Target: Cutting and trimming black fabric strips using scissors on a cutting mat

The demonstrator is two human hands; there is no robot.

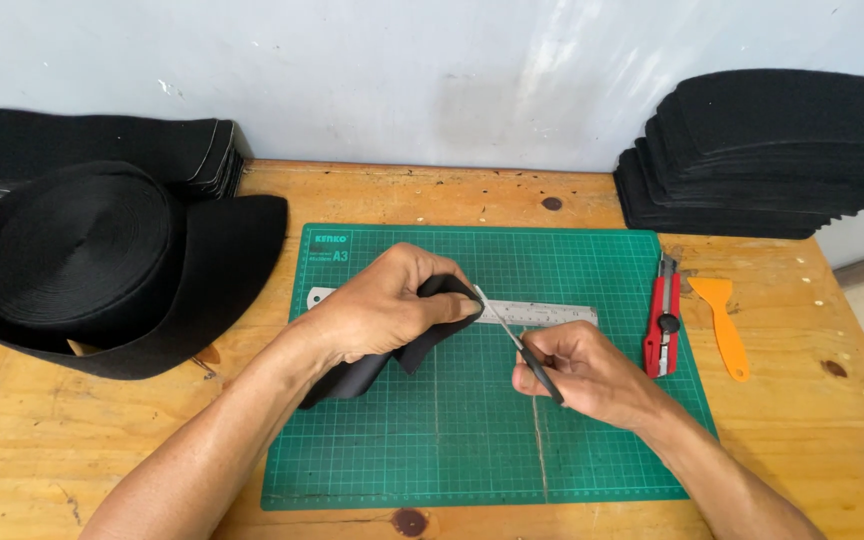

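While the left hand pinches the soft, limp black strip at its folded end mid-worktop, the right hand closes around a thin blade.

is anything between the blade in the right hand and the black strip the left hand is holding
Nothing visible. The right hand holds a thin blade whose tip already meets the black strip at the left hand's fingertips, above the steel ruler.
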